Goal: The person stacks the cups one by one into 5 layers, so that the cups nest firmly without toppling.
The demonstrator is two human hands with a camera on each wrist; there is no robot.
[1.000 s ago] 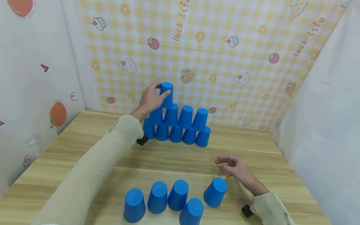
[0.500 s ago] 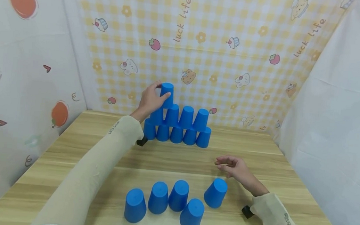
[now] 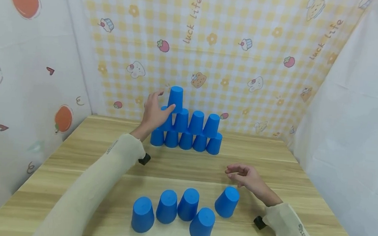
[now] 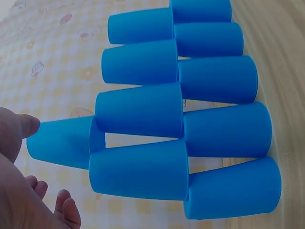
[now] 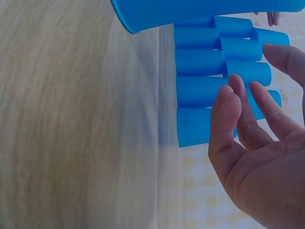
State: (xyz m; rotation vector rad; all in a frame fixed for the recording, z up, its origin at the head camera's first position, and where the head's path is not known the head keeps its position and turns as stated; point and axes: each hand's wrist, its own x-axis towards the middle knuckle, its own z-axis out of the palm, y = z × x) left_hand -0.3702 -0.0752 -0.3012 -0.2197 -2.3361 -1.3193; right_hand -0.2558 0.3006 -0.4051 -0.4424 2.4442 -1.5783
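Observation:
Upside-down blue plastic cups form a stack at the back: a bottom row (image 3: 185,141), a second row (image 3: 196,123), and one top cup (image 3: 176,98) standing over the two leftmost cups of the second row. My left hand (image 3: 154,115) is beside the top cup with its fingers spread away. In the left wrist view the left thumb (image 4: 29,126) lies at the edge of the top cup (image 4: 62,141), perhaps still touching it. My right hand (image 3: 245,177) hovers empty, fingers loosely bent, just behind a loose cup (image 3: 227,202).
Several more upside-down cups stand near the front, including a left one (image 3: 143,215) and a front one (image 3: 202,225). The wooden table (image 3: 255,152) ends at a patterned cloth backdrop (image 3: 245,67), with white cloth sides.
My left hand has loosened its grip on the top cup and drawn slightly left and down, leaving the cup standing on the second row. The right hand has stayed in place.

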